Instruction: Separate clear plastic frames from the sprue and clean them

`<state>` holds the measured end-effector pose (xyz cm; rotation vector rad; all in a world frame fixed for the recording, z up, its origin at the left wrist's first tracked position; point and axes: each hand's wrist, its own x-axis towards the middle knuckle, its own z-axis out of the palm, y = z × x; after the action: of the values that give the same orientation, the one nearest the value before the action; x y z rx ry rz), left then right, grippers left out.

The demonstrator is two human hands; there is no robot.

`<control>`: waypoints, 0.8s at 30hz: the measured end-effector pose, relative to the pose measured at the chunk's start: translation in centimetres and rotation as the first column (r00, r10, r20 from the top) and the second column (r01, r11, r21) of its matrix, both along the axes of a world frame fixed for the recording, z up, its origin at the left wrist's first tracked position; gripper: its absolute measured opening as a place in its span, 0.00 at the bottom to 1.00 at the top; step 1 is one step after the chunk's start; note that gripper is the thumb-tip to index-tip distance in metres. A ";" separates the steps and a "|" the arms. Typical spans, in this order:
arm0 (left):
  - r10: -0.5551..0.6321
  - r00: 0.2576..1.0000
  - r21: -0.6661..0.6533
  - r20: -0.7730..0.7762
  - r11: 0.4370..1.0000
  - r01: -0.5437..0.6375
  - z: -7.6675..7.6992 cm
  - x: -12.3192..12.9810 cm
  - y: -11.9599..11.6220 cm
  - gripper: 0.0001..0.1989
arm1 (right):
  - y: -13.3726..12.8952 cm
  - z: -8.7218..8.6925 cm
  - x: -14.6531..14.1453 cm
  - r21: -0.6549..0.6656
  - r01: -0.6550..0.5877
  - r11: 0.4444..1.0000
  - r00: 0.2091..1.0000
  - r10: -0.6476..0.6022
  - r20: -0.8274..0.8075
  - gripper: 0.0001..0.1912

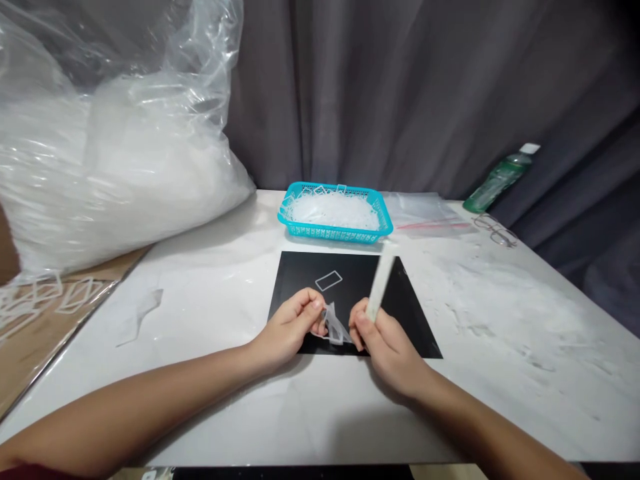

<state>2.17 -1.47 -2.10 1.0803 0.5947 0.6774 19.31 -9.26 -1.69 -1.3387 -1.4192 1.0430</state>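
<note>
My left hand (pixel 302 320) is closed, pinching translucent plastic frames (pixel 335 328) that hang between my two hands above the black mat (pixel 410 333). My right hand (pixel 383 337) is closed around the lower end of a pale, flat, narrow strip (pixel 381 280). The strip points up and away; its exact kind I cannot make out. The right fingertips are close to the plastic frames, and whether they touch them is not clear. One thin white rectangular frame (pixel 329 273) lies flat on the mat, beyond my left hand.
A blue basket (pixel 330 233) full of white plastic pieces stands behind the mat. On the left are a large clear bag (pixel 125 153) and cardboard (pixel 65 333) with loose frames. At the back right are flat plastic bags (pixel 430 217), a green bottle (pixel 503 179) and glasses (pixel 495 230).
</note>
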 end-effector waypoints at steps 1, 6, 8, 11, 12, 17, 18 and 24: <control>-0.003 1.000 0.007 0.002 1.000 0.003 0.0 0.0 -0.1 0.16 | 0.0 0.2 0.1 -0.004 -0.002 1.000 0.994 0.002 0.105 0.15; 0.050 0.996 -0.044 0.067 0.998 -0.047 0.5 0.1 -0.6 0.16 | 0.2 1.1 0.0 -0.068 -0.107 0.992 0.920 0.125 0.371 0.15; 0.081 0.993 -0.084 0.087 0.994 -0.074 0.6 0.2 -0.7 0.16 | 0.2 1.2 -0.1 -0.098 -0.187 0.977 0.896 0.211 0.390 0.16; 0.086 0.993 -0.154 0.081 0.985 -0.073 0.6 0.3 -0.8 0.17 | 0.3 1.1 -0.1 -0.137 -0.265 0.955 0.898 0.296 0.325 0.17; 0.070 0.995 -0.173 0.073 0.983 -0.057 0.6 0.2 -0.8 0.17 | 0.3 1.1 0.0 -0.146 -0.278 0.949 0.909 0.309 0.279 0.17; -0.069 0.997 -0.171 0.040 0.982 0.075 1.0 0.0 -0.7 0.21 | 0.5 1.5 1.3 -0.168 -0.316 0.934 0.948 0.318 -0.012 0.19; -0.096 0.995 -0.158 0.032 0.982 0.100 1.0 -0.1 -0.6 0.21 | 0.5 1.6 1.6 -0.167 -0.319 0.933 0.948 0.316 -0.045 0.19; -0.266 0.960 -0.075 -0.088 0.963 0.260 1.5 -0.8 0.0 0.20 | 0.3 2.1 3.2 -0.166 -0.317 0.934 0.948 0.314 -0.044 0.21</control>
<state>1.32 -1.50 -0.62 1.1141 0.5399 0.3738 22.56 -8.99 0.40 -1.2413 -1.5970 1.4118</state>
